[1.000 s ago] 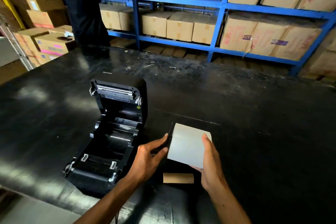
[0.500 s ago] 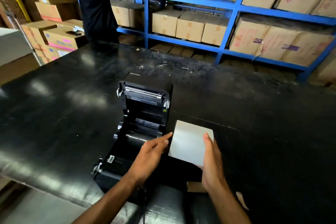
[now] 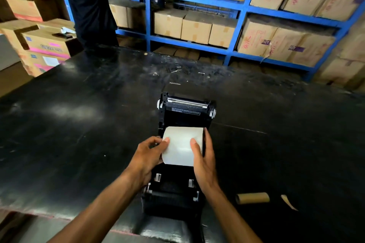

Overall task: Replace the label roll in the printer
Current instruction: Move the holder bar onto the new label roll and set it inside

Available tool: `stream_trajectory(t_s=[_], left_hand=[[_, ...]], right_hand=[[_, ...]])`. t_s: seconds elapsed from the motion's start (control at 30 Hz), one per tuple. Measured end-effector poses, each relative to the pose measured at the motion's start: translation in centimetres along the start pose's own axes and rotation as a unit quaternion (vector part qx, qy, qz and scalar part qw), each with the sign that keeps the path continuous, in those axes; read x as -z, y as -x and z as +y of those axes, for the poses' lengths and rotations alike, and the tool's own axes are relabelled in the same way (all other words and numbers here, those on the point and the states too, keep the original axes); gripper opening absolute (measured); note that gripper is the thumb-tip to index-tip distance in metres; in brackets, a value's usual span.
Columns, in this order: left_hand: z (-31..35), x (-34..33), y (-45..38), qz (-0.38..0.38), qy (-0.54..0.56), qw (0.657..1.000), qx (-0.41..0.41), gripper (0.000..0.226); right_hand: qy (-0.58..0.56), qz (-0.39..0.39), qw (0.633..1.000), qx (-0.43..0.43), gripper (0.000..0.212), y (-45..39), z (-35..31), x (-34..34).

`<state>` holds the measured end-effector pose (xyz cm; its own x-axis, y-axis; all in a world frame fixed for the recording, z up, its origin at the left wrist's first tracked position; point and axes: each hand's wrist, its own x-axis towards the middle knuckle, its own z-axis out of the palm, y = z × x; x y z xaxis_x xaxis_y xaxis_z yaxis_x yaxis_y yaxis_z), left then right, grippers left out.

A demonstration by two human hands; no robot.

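Note:
A black label printer [image 3: 185, 112] stands open on the black table, its lid tipped back. A white label roll [image 3: 182, 145] sits over the printer's open bay, gripped from both sides. My left hand [image 3: 147, 157] holds its left end with the thumb on top. Gripping the right end is my right hand [image 3: 203, 159], its thumb laid on the roll's face. The bay under the roll is hidden. An empty brown cardboard core [image 3: 252, 197] lies on the table to the right of the printer.
A torn paper scrap [image 3: 288, 201] lies right of the core. Across the black table [image 3: 79, 114] a person in dark clothes [image 3: 88, 6] stands at the far left. Blue shelving [image 3: 237, 2] with cardboard boxes fills the back; stacked boxes [image 3: 39, 41] sit at left.
Both hands carried the white roll leftward from beside the printer to over its open bay. My view shifted, so the printer now sits in the middle.

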<state>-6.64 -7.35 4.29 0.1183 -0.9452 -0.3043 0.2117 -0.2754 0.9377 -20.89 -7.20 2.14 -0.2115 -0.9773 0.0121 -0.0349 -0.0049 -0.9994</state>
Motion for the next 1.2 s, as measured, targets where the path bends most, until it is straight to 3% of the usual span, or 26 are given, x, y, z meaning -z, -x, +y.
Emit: stream_trajectory(t_s=[0.33, 0.7, 1.2], left_hand=[[-0.1, 2.0, -2.0, 0.016, 0.043, 0.998, 0.033, 0.011], [-1.9, 2.3, -3.3, -0.007, -0.019, 0.998, 0.062, 0.012], [-3.6, 1.5, -1.9, 0.009, -0.163, 0.985, -0.046, 0.016]], right_hand=[[0.167, -0.057, 0.983, -0.050, 0.062, -1.4, 1.0, -1.4], [0.163, -0.111, 0.978, -0.061, 0.062, -0.9, 2.1, 0.2], [0.211, -0.116, 0.969, -0.059, 0.064, -0.5, 4.7, 2.2]])
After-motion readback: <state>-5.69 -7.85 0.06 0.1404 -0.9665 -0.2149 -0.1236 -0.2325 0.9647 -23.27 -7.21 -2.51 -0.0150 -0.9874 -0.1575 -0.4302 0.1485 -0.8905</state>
